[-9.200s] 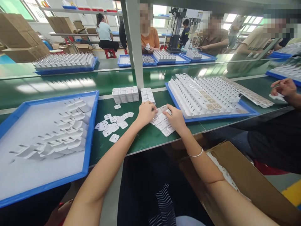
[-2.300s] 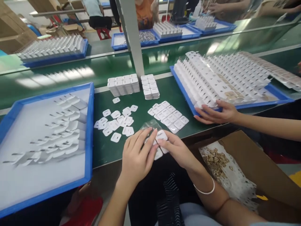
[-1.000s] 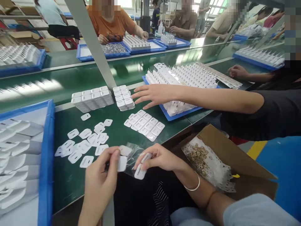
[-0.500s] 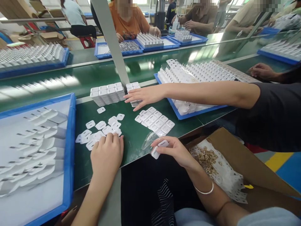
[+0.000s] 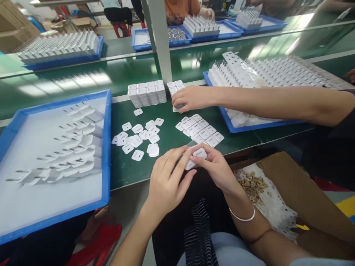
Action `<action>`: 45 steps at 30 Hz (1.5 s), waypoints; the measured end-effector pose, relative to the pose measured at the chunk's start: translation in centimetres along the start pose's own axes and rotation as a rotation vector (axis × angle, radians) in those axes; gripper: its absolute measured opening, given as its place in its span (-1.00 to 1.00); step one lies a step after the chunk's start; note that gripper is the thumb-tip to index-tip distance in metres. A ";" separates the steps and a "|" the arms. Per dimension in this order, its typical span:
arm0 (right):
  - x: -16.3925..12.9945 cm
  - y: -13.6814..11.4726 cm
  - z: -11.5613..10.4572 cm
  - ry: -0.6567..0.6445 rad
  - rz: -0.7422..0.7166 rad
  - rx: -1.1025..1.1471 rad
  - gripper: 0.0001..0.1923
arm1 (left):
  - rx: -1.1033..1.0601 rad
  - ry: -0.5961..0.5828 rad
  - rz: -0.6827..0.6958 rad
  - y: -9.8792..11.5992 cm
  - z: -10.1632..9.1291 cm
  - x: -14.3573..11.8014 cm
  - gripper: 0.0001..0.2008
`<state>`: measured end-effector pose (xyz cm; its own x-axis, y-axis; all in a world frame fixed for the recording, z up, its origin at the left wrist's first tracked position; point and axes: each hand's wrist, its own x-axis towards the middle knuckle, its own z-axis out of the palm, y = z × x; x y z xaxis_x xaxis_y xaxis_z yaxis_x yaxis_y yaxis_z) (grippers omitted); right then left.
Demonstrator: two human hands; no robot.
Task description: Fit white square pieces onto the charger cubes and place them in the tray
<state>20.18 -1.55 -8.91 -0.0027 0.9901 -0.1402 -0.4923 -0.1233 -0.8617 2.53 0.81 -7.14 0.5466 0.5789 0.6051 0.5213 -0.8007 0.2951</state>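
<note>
I am pinching small white rounded plastic caps (image 5: 196, 158) in my right hand (image 5: 215, 168) at the green bench's (image 5: 169, 146) near edge; my left hand (image 5: 166, 181), fingers half curled, is steadying them. A co-worker's hand (image 5: 186, 98) is gripping the stacked white caps (image 5: 175, 88) beyond.

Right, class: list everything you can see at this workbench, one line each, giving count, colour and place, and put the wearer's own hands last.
small charger body: one, white, in the right hand's fingertips
loose flat plates: many, white, scattered on the green bench
laid-out grid of pieces: one group, white, beyond the hands
stacked blocks: one cluster, white, near the post
near tray: one, blue, left
far tray: one, blue, right
co-worker's hand: one, on the smaller stack
cardboard box: one, brown, lower right
left hand: touching the piece
right hand: bracelet on wrist
</note>
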 end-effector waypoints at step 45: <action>0.2 1.7 1.9 0.168 -0.070 0.065 -0.88 | -0.953 0.331 -0.943 0.1 0.2 -0.4 -0.66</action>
<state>17.68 -1.39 -9.48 0.1766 0.9703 -0.1654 -0.5411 -0.0446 -0.8398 2.45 0.56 -7.49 -0.0091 1.0000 0.0014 -0.1155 -0.0025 0.9933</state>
